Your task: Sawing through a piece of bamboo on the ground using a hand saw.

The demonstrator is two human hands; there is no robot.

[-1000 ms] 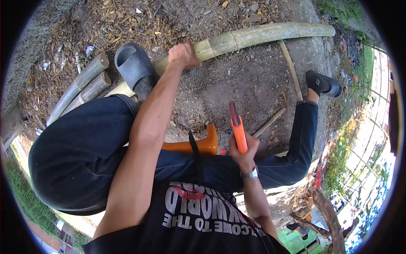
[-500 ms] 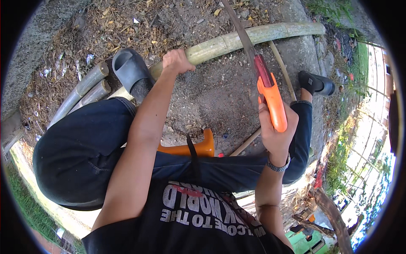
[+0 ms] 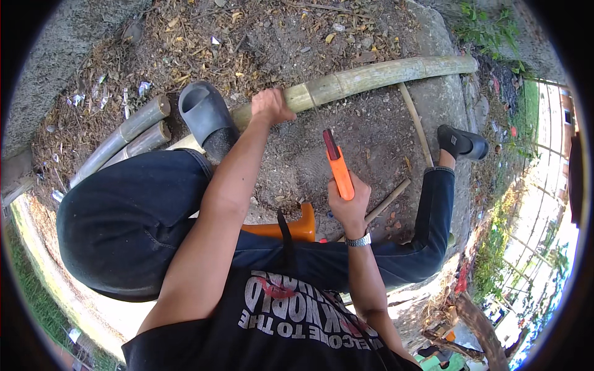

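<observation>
A long pale green bamboo pole (image 3: 377, 79) lies across the ground in front of me. My left hand (image 3: 270, 106) grips it from above, beside my left foot in a grey slipper (image 3: 207, 111), which rests over the pole. My right hand (image 3: 350, 201) is wrapped round the orange handle of a hand saw (image 3: 340, 173), held on the near side of the pole. A dark red section shows at the handle's far end. The blade is hard to make out now, seemingly edge-on near a dark line on the bamboo; whether it touches is unclear.
Two cut bamboo lengths (image 3: 127, 133) lie at the left. A thin stick (image 3: 416, 123) runs from the pole toward my right slipper (image 3: 463, 142), and another stick (image 3: 388, 201) lies nearer. An orange plastic piece (image 3: 291, 231) sits by my leg. Dry leaves cover the far ground.
My right hand has brought the saw left and nearer the left hand, turning its blade out of clear sight. The left hand keeps its grip on the bamboo; the whole view has shifted slightly.
</observation>
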